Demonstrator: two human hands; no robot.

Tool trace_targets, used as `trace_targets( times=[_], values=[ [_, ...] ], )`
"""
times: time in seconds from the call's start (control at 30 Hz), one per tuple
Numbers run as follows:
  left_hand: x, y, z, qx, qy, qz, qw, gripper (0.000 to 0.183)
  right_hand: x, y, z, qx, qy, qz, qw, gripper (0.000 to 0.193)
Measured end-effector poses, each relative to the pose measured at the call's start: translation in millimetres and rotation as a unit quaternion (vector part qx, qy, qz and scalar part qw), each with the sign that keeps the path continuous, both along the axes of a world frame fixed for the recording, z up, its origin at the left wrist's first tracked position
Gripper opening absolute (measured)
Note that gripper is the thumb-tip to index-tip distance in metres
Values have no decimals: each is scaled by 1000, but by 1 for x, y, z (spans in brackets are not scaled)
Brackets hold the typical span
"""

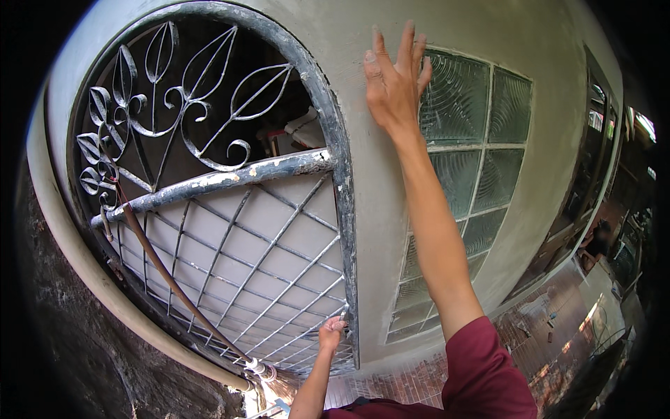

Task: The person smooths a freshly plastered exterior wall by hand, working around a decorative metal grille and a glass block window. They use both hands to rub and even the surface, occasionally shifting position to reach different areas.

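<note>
The arched grille (216,183) stands upright, its dark paint chipped, with leafy scrollwork above a thick crossbar and diagonal lattice below. The wall (380,209), smooth and grey-green, rises along its right side.

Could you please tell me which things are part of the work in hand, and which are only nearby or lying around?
Apparently part of the work:
left hand
metal gate, by the left hand
right hand, open and raised
wall, behind the right hand; contact unclear

Only nearby:
broom
glass window
small bits on the floor
</note>
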State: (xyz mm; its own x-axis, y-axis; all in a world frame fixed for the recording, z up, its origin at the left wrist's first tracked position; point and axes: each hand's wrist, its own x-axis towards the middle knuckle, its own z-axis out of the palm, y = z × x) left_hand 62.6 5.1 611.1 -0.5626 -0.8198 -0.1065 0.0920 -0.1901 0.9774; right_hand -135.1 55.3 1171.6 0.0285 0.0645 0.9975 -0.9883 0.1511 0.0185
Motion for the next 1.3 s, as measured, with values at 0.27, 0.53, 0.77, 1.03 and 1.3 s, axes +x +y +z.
trace_targets(
  times=[0.27, 0.53, 0.77, 1.03, 1.3],
  values=[
    [-1, 5, 5, -13, -16, 11, 1000, 21, 13, -33, -3, 67, 24, -17, 997, 56],
    [-2, 5, 4, -5, -23, 17, 1000, 29, 18, 21, -34, -59, 9, 142, 988, 51],
    [34, 43, 125, -456, -377, -80, 802, 38, 25, 63, -153, -31, -114, 197, 973, 47],
    [33, 53, 390, -657, -8, 66, 751, 23, 82, 101, -380, 95, -442, 353, 819, 51],
    [2, 30, 486, -760, 66, 217, 609, 13, 68, 174, -476, 123, -553, 354, 744, 54]
  ],
)
